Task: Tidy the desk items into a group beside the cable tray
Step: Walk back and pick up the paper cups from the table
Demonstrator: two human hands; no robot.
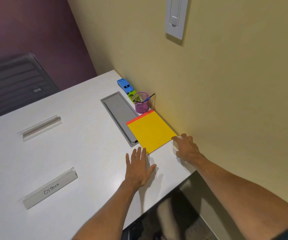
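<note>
A grey cable tray (pixel 119 113) is set into the white desk (pixel 70 153). Along the wall beside it lie a blue stapler (pixel 124 85), a green item (pixel 131 96), a purple mesh pen cup (pixel 141 103) holding pens, and a yellow notepad (pixel 151 131) with a red top edge whose near corner overlaps the tray. My right hand (pixel 185 148) grips a small white cup (pixel 175 145) from above, next to the notepad's right corner and the wall. Flat on the desk lies my left hand (pixel 139 168), its fingertips at the notepad's near corner.
Two clear name-plate holders lie on the desk at left, a far one (pixel 41 128) and a near one (pixel 50 187) marked "OSTRICH". A dark mesh chair (pixel 13 84) stands behind the desk. The desk edge runs close below my arms.
</note>
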